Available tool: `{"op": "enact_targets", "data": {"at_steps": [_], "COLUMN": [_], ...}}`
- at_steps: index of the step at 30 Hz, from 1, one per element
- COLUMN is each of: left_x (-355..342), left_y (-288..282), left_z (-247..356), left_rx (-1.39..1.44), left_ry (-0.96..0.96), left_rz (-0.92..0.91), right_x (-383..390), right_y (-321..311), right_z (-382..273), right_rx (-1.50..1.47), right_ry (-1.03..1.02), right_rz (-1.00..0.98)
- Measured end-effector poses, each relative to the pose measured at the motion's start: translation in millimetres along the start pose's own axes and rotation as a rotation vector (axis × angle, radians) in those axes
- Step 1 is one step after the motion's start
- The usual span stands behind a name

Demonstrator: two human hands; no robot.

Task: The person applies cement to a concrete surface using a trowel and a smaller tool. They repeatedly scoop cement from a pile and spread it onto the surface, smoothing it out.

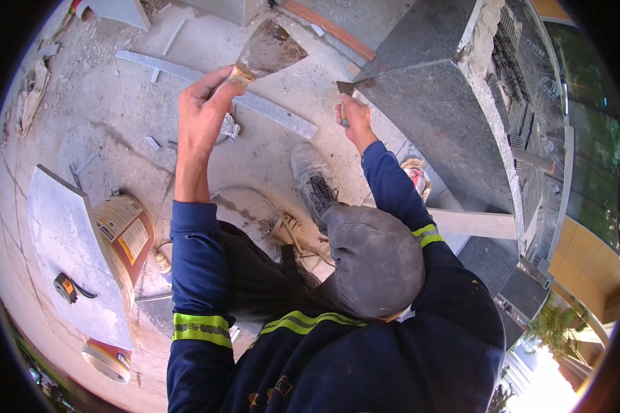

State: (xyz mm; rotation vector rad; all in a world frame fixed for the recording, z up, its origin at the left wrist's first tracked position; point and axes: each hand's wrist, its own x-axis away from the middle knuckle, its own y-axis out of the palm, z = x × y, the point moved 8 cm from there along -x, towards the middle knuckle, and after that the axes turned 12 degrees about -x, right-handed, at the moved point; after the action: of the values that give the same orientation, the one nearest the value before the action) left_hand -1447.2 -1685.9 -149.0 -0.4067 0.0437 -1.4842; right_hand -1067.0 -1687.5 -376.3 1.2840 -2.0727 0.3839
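Observation:
My left hand is raised and closed around the handle of a wide putty knife. Its flared blade is smeared with brown and grey residue and points up and to the right. In my right hand is a smaller putty knife with a dark blade, its handle wrapped by my fingers. That blade is by the lower left corner of a dark grey stone slab, part of a boxy stone-clad structure on the right. Whether the blade touches the stone I cannot tell.
A long narrow stone strip lies across the dusty floor beyond my shoe. To the left, a pale slab carries a tape measure, with a labelled bucket beside it. Rough mortar lines the structure's upper edge.

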Motion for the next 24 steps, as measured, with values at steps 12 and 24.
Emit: {"op": "enact_targets", "data": {"at_steps": [12, 24], "left_x": [-2.7, -4.8], "left_y": [4.1, 3.7], "left_z": [2.0, -1.6], "left_rx": [-0.027, -0.007], "left_ry": [0.005, -0.014], "left_rz": [-0.010, -0.014], "right_x": [-0.9, -7.6], "right_y": [0.3, 4.3], "right_z": [-5.2, -2.5], "right_rx": [-0.017, -0.068], "right_ry": [-0.027, -0.071], "right_rz": [0.028, 0.035]}}
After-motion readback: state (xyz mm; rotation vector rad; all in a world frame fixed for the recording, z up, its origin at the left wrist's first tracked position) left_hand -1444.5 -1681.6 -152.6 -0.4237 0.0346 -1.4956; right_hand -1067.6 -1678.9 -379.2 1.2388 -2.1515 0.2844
